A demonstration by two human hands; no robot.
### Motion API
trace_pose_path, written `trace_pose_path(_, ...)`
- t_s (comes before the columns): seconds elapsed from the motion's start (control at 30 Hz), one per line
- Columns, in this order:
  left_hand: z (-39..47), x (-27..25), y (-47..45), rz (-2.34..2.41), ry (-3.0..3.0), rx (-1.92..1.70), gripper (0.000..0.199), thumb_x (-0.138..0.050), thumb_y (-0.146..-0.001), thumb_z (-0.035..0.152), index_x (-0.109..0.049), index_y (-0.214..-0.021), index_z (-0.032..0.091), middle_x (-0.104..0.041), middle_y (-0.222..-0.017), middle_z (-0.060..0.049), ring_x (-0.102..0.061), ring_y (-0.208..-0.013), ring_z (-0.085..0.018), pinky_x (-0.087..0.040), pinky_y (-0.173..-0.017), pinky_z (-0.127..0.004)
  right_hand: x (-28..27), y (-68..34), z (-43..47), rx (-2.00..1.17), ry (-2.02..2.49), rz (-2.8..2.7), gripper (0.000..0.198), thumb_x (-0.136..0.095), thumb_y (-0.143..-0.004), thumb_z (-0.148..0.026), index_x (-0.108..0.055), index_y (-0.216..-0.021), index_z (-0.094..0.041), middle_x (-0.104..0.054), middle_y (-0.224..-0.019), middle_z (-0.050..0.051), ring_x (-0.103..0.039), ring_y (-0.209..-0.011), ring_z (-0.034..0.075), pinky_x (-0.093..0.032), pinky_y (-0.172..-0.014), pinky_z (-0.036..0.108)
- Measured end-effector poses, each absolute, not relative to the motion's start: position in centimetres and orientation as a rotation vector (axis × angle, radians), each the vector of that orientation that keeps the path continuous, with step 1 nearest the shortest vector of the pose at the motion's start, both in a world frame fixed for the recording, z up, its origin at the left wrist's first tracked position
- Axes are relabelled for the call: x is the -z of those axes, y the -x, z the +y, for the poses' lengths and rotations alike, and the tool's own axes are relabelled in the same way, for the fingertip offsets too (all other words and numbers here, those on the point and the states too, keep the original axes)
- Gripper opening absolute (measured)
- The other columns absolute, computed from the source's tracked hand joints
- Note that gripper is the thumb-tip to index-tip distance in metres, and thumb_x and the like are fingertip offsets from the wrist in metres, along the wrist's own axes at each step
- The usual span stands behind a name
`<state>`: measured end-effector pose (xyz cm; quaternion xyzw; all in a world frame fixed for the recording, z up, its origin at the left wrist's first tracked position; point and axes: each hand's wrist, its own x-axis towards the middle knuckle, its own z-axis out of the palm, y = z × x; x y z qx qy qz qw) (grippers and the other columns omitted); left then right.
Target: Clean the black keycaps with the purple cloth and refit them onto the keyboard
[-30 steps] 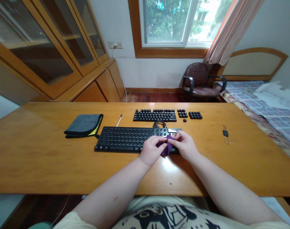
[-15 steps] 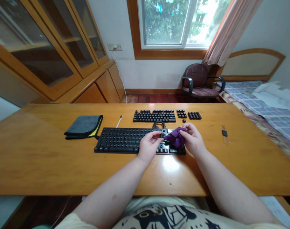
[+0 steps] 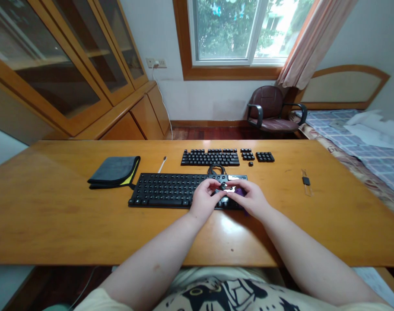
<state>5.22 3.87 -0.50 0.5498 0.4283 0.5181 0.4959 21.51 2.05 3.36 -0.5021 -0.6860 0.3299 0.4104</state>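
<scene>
Midway between the near and far edges of the desk (image 3: 87, 233), your two hands meet over the right-hand part of the keyboard (image 3: 164, 190). Your left hand (image 3: 204, 199) is curled, thumb and fingertips nearly together, and appears to have hold of a small, dark, blocky cap (image 3: 223, 186). Your right hand (image 3: 253, 200) is curled to face it, fingertips close to the cap; the purple cloth (image 3: 240, 193) shows past its fingers and below the palm, but you cannot tell from here whether it is gripped or just covered.

The step in hand looks to be working on one cap above the board; the next move probably calls for a light, steady pinch, since a hard piece that small could slip.

The keyboard is a long, black slab studded with small raised squares, some hidden by your hands. Toward the far edge, the black caps (image 3: 210, 158) stand in neat rows. Toward the left edge lies a folded, matte grey towel (image 3: 114, 169) with dark binding and a yellow lining; just beside it is a slim, pale-handled brush (image 3: 162, 164).
</scene>
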Motion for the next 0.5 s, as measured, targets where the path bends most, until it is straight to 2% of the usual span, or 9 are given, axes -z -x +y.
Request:
trace_pose_path(0.2, 3.8, 0.6, -5.4, 1.002, -1.366, -1.214, 0.025, -0.071, -0.063, 0.016, -0.054, -0.082, 0.016, -0.059, -0.079, 0.000, -0.060, -0.074, -0.012, -0.052, -0.073, -0.027, -3.1, -21.5, 2.2, -0.766, 1.304, -1.750, 0.024, -0.067, -0.071, -0.037, -0.067, -0.090, -0.022, -0.070, -0.091, 0.006, -0.064, -0.086, 0.023, -0.049, -0.079, 0.036)
trace_pose_path(0.37, 3.3, -0.1, -5.0, 1.080, -1.670, -1.176, 0.014, -0.066, -0.069, 0.017, -0.057, -0.080, 0.018, -0.059, -0.082, -0.002, -0.059, -0.079, -0.013, -0.052, -0.075, -0.028, -3.1, -21.5, 2.3, -0.692, 1.293, -1.816, 0.020, -0.069, -0.070, -0.034, -0.067, -0.085, -0.023, -0.069, -0.086, 0.005, -0.062, -0.082, 0.021, -0.048, -0.077, 0.036)
trace_pose_path(0.5, 3.0, -1.2, -4.6, 1.095, -1.933, -1.118, 0.016, -0.065, -0.073, 0.022, -0.059, -0.088, 0.019, -0.061, -0.085, -0.003, -0.059, -0.083, -0.016, -0.050, -0.079, -0.031, -3.6, -22.8, 2.8, -0.591, 1.256, -1.852, 0.014, -0.067, -0.072, -0.032, -0.067, -0.084, -0.024, -0.067, -0.088, 0.005, -0.061, -0.085, 0.021, -0.047, -0.080, 0.037)
